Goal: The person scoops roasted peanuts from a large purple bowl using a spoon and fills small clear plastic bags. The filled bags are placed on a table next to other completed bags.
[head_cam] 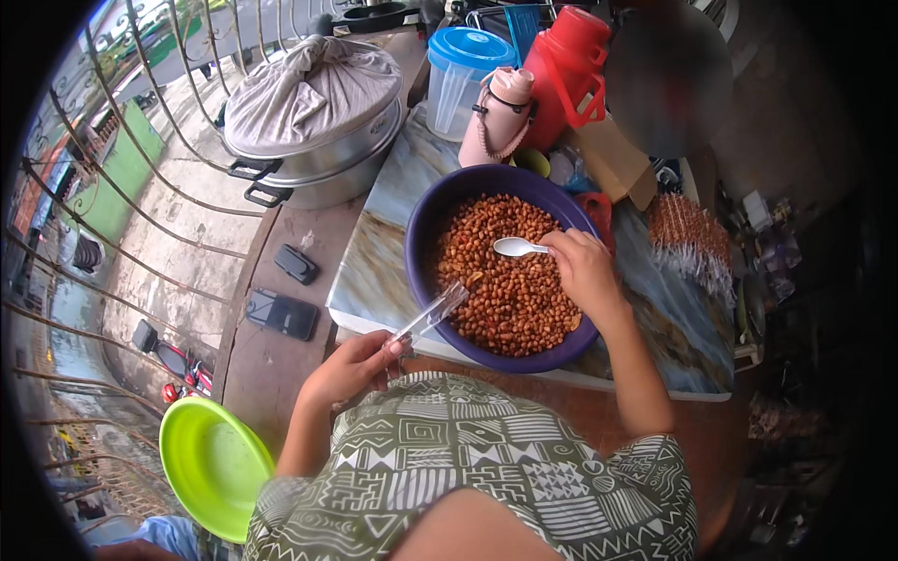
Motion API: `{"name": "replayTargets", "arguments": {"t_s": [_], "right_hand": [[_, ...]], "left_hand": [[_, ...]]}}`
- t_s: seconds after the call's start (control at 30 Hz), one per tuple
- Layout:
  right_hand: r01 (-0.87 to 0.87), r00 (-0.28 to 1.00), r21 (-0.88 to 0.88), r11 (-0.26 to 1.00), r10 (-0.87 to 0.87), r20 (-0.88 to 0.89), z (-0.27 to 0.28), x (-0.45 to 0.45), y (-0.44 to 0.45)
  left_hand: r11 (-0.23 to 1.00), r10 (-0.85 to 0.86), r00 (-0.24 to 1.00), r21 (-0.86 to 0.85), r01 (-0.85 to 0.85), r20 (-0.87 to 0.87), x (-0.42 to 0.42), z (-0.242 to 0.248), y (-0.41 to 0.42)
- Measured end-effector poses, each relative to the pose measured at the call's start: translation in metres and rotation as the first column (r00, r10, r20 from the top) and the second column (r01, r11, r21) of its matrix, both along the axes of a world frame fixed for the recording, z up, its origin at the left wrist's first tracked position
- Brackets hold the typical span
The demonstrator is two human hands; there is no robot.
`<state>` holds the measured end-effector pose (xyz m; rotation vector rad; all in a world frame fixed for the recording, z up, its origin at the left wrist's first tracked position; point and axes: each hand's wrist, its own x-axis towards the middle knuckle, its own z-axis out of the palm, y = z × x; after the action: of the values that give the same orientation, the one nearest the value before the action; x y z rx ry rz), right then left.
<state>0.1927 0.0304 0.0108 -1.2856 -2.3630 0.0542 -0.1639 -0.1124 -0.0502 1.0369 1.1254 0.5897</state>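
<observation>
My right hand (586, 270) grips the handle of a small white plastic spoon (518, 246). Its bowl lies over the reddish-brown peanuts (515, 301) that fill much of a deep purple plastic basin (421, 280). Between the fingers of my left hand (361, 361) is a narrow clear plastic bag (431, 312), held just outside the basin's near left side. The bag's upper end reaches over the rim above the peanuts. Whether anything is in the bag I cannot tell.
Behind the basin stand a pink bottle (497, 116), a red jug (561, 70) and a blue-lidded container (466, 84). Filled packets (691, 235) lie at right on the marbled tabletop (379, 231). Leftward are a cloth-covered pot (316, 126), a phone (282, 314) and a green basin (210, 463).
</observation>
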Motion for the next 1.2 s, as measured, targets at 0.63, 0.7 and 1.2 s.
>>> {"name": "replayTargets", "arguments": {"t_s": [0.63, 0.7, 1.2], "right_hand": [[-0.191, 0.974, 0.144, 0.971, 0.169, 0.152, -0.027, -0.057, 0.039], [-0.223, 0.963, 0.117, 0.968, 0.200, 0.183, -0.022, -0.053, 0.033], [-0.132, 0.982, -0.422, 0.897, 0.062, -0.177, 0.001, -0.008, 0.036]], "left_hand": [[0.998, 0.053, 0.998, 0.027, -0.052, -0.032, 0.002, 0.017, -0.001], [0.998, 0.051, 0.999, 0.037, -0.050, -0.011, 0.001, 0.012, 0.000], [0.996, 0.047, 0.998, 0.075, -0.044, -0.032, 0.008, 0.027, 0.020]]}}
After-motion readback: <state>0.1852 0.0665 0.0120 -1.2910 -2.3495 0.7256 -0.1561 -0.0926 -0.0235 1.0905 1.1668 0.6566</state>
